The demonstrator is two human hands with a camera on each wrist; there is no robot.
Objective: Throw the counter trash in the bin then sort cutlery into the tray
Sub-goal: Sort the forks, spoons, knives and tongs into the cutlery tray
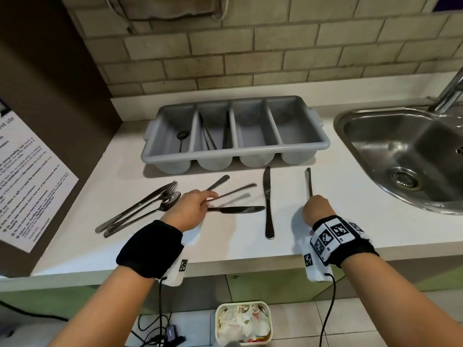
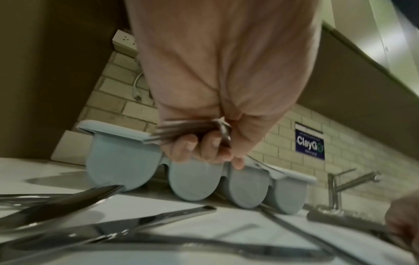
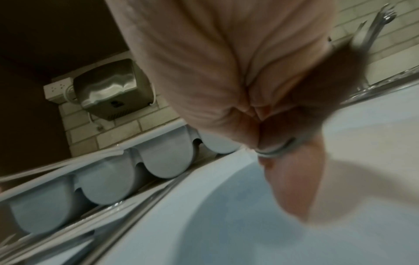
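Note:
A grey four-compartment cutlery tray (image 1: pixel 304 144) stands at the back of the white counter (image 1: pixel 350 229); its leftmost slot holds a spoon (image 1: pixel 182 136), the second slot several dark pieces. My left hand (image 1: pixel 208 197) grips a fork (image 1: pixel 235 192) just above the counter, motion-blurred; its tines (image 2: pixel 158 133) show in the left wrist view. My right hand (image 1: pixel 313 201) grips a thin metal utensil (image 1: pixel 309 181) that points toward the tray. Two knives (image 1: pixel 268 204) (image 1: pixel 235 209) lie between my hands. Forks and spoons (image 1: pixel 150 209) are piled to the left.
A steel sink (image 1: pixel 400 151) with a tap (image 1: pixel 448 93) takes up the right end of the counter. On the floor below the counter edge stands a white bin (image 1: pixel 269 321) with crumpled trash. A dark panel with a printed notice (image 1: pixel 32 186) closes the left side.

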